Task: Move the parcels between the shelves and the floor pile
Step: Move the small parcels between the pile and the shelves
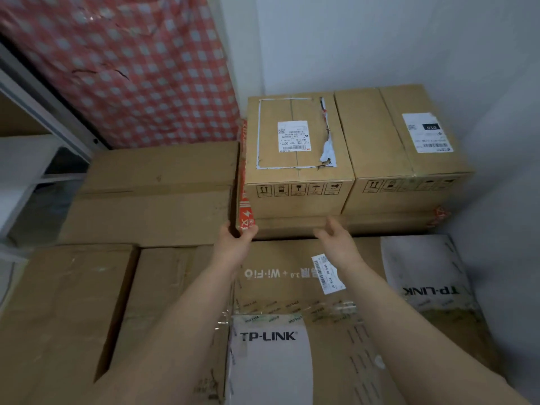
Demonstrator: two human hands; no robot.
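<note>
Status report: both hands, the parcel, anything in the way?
Left hand grips red-taped carton corner. Right hand open, near its front. Two labelled boxes on top.

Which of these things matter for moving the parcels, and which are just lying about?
Job:
left hand gripping the corner of the red-taped carton
right hand, open beside it
torn-label box and white-label box on top
TP-LINK box in front

Lying about:
checked cloth
white wall

The near brown cardboard box (292,290) bears "TP-LINK" on a white printed panel (271,369). It also carries "Wi-Fi6" and "3.0 +" upside down, and a white barcode sticker (328,274) reading "J6 S04". To the right, a second white panel (423,267) shows "TP-LINK" inverted. The upper left brown carton (301,206) has a shipping label (293,136) reading "022" and a row of handling symbols (298,190). The red-taped carton edge (246,211) carries a white lightning sign.
</note>
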